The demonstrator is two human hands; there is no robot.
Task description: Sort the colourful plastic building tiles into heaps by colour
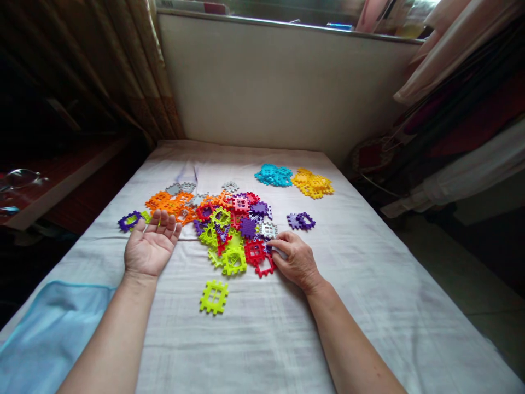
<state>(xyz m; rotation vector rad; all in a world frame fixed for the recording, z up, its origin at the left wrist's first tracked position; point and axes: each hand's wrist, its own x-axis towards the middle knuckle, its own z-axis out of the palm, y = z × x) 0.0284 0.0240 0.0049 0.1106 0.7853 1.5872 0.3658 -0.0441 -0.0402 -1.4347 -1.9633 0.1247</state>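
My left hand is palm up with its fingers stretched out, just in front of a heap of orange interlocking plastic tiles. Nothing lies in its palm. At the right edge of a mixed pile, my right hand has its fingers curled together. Its fingertips are beside a grey window tile and a bit of purple; whatever they pinch is hidden. The pile also holds red tiles, purple tiles and lime green tiles. A single lime green window tile lies apart in front.
Toward the back right are a blue tile stack and a yellow tile stack. Two purple tiles lie right of the pile. Grey tiles sit behind the orange ones. A light blue cloth covers the near left corner.
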